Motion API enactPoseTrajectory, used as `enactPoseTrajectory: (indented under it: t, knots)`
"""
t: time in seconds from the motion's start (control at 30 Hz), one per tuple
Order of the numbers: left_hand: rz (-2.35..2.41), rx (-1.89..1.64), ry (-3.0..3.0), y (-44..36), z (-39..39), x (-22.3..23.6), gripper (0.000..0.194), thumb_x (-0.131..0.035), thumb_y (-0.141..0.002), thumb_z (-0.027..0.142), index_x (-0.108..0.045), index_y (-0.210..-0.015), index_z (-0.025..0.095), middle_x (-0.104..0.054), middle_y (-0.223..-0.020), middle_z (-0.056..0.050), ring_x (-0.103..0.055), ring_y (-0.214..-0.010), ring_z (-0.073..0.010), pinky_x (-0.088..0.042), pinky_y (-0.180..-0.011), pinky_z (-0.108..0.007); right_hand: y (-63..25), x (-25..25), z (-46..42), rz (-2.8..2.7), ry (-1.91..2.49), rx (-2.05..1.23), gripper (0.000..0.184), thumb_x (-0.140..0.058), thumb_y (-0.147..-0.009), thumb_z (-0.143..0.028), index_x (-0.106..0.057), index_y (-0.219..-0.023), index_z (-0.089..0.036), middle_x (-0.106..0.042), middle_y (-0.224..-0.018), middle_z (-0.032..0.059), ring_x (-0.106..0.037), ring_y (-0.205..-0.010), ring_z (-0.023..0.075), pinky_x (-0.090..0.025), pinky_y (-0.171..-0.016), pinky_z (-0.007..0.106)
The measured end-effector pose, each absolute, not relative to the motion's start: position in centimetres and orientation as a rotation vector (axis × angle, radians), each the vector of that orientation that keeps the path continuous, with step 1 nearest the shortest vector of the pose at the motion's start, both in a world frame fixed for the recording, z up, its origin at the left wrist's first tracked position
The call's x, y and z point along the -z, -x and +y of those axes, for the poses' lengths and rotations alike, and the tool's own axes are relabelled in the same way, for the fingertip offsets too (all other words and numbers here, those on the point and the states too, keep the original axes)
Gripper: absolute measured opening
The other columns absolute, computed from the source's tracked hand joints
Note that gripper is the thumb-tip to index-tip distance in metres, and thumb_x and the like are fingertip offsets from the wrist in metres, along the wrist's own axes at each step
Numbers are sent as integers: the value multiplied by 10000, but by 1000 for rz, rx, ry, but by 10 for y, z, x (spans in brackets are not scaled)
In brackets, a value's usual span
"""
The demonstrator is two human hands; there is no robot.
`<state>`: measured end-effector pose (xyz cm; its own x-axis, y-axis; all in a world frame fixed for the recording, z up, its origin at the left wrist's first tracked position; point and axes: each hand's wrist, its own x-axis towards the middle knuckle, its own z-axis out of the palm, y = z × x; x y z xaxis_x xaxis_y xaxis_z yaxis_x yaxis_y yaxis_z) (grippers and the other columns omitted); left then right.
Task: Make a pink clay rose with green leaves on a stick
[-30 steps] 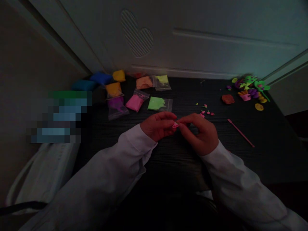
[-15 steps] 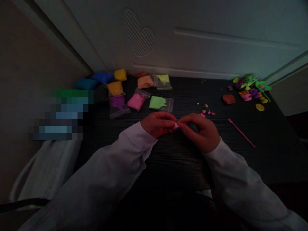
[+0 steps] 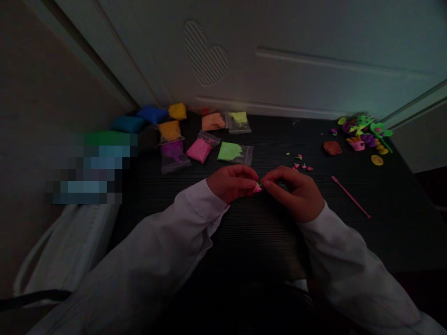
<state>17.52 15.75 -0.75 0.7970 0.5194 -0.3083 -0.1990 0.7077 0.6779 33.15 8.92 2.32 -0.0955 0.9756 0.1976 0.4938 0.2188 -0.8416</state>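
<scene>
Between the fingertips of my left hand (image 3: pixel 234 183) is a small pink clay flower (image 3: pixel 257 188) with a thin green stem on it. The fingers of that hand are closed in a pinch. My right hand (image 3: pixel 296 193) comes in from the other side, thumb and forefinger pinched at the end of the green stem. Beyond my right hand lie several small pink clay flowers (image 3: pixel 296 166) with green bits, and a tiny green clay piece (image 3: pixel 287 153). A pink modelling tool (image 3: pixel 351 197) rests to the right of my right hand.
Bags of coloured clay, among them pink (image 3: pixel 199 150), light green (image 3: pixel 230 151) and purple (image 3: pixel 172 151), lie at the back left of the dark table (image 3: pixel 244 232). A reddish lump (image 3: pixel 332 148) and a cluster of clay flowers (image 3: pixel 365 132) are at the right. A white panel (image 3: pixel 296 28) stands behind.
The view has shifted slightly. My right fingertips have drawn a little away from my left ones, and more of the green stem shows between them.
</scene>
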Motion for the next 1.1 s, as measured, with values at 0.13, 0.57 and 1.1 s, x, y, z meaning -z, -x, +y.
enactPoseTrajectory:
  t: [0.13,0.57,1.1]
  knots:
    - [496,-407,-693,-175,157,7,162,-644,-562,81,-562,-698,118,-626,-596,-6,-582,-578,-84,-432,-579,-199,-331,-23,88,-1674,1408,-854,120,-515,-723,-269,-570,-765,-171,-584,-728,14,-526,-678,118,-412,-635,270]
    - [446,-402,-714,-176,157,8,178,-643,-553,72,-524,-677,120,-617,-591,9,-578,-571,-75,-429,-568,-184,-334,-23,91,-1705,1294,-948,106,-537,-710,-255,-589,-763,-180,-581,-763,17,-530,-713,116,-415,-654,268]
    - [410,-399,-749,-177,157,12,159,-630,-571,67,-515,-667,119,-616,-604,6,-576,-582,-73,-423,-576,-183,-333,-25,90,-1733,1322,-985,115,-516,-727,-252,-576,-783,-172,-572,-773,19,-522,-719,116,-408,-655,268]
